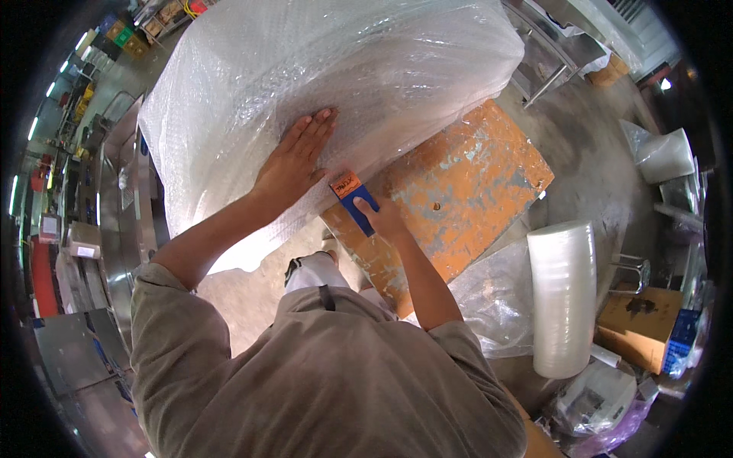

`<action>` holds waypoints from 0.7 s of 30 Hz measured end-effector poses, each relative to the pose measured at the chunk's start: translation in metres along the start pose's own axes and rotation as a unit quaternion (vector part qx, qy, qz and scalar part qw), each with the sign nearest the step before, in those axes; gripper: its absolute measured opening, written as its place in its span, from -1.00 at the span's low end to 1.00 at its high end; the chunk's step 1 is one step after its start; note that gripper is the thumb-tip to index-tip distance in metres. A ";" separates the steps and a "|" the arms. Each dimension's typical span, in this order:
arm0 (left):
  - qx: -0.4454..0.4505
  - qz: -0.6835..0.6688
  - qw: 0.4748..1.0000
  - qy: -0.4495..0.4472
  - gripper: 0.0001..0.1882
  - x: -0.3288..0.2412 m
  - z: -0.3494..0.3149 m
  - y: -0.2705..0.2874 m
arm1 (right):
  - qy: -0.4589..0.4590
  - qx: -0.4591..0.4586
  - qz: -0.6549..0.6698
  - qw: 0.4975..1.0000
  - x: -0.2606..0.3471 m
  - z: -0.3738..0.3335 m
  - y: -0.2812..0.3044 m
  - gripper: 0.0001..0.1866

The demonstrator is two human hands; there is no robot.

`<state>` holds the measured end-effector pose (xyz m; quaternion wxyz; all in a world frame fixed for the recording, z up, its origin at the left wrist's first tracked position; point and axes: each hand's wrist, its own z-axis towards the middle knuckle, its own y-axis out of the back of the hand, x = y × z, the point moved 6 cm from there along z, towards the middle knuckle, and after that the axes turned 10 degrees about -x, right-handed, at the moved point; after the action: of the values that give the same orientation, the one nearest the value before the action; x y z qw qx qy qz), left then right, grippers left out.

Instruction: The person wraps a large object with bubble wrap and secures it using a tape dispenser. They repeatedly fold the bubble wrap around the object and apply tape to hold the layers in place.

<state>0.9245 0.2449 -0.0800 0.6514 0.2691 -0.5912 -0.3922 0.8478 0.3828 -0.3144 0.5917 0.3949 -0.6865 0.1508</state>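
Observation:
A big bundle wrapped in clear bubble wrap fills the upper middle of the view, resting on a worn orange platform. My left hand lies flat on the wrap, fingers spread and pointing up. My right hand is closed around a small blue-handled tool with an orange end, held against the lower edge of the wrap just right of my left hand.
A white roll of wrap stands at the right, with crumpled clear plastic beside it. A cardboard box and bags sit lower right. Steel frames stand at the upper right, metal units along the left.

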 end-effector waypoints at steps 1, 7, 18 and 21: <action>0.016 0.016 1.000 0.003 -0.27 -0.002 -0.002 -0.010 | -0.003 0.003 0.000 1.000 -0.002 -0.001 -0.001 -0.19; 0.097 0.173 0.967 -0.162 -0.23 -0.073 -0.025 -0.055 | -0.009 -0.004 0.010 1.000 -0.012 -0.017 0.004 -0.20; 0.083 0.186 0.954 -0.220 -0.30 -0.103 -0.056 -0.101 | 0.089 0.084 -0.501 0.857 0.084 0.003 0.013 -0.51; 0.092 0.205 0.946 -0.235 -0.28 -0.109 -0.057 -0.101 | 0.097 0.101 -0.568 0.811 0.067 -0.004 0.015 -0.34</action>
<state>0.9618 0.2738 -0.2320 0.5328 0.1019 -0.8032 -0.2462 0.8403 0.3708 -0.2473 0.5924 0.7553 -0.2596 -0.1058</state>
